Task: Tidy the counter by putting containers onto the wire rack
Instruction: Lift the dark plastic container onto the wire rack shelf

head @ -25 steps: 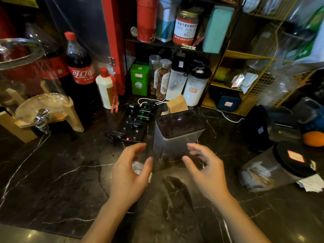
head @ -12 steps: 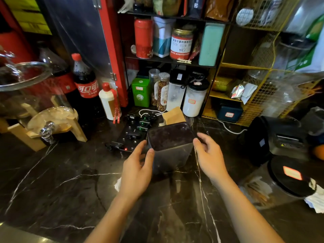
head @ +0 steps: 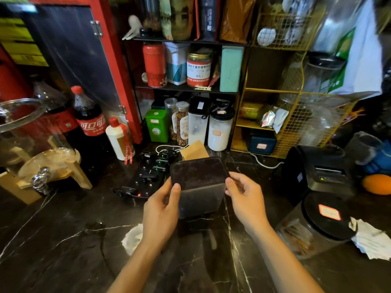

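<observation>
Container (head: 198, 187), dark-lidded, upright on marble surface (head: 63, 240); left hand (head: 161, 210) and right hand (head: 246, 197) clasp opposite sides, fingers curled. Wire rack (head: 296, 115) behind.

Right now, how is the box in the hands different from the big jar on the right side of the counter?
The square container has flat sides and a dark square lid; the round jar has a round black lid with a red label. The square container stands upright between the left hand and right hand; the round jar lies tilted, untouched. Both have see-through walls and dark lids.
</observation>
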A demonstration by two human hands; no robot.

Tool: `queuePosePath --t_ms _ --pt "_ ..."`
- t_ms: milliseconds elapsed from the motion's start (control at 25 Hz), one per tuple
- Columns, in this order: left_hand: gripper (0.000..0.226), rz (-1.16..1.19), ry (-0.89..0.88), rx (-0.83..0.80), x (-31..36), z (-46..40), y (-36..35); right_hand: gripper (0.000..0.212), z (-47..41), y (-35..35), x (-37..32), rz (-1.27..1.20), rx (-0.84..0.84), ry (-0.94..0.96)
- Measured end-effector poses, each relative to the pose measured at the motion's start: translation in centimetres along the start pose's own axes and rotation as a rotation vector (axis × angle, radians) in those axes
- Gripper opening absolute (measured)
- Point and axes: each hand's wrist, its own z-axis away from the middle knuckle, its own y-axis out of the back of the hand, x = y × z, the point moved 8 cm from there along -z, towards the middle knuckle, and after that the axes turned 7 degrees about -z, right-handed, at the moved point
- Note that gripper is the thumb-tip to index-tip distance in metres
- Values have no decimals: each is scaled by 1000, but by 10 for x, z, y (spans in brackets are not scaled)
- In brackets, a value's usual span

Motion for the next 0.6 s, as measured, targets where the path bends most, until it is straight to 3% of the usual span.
queuePosePath --t_ms 600 --pt "34 118 -401 -167 156 -30 -41 25 -16 106 -119 -185 234 258"
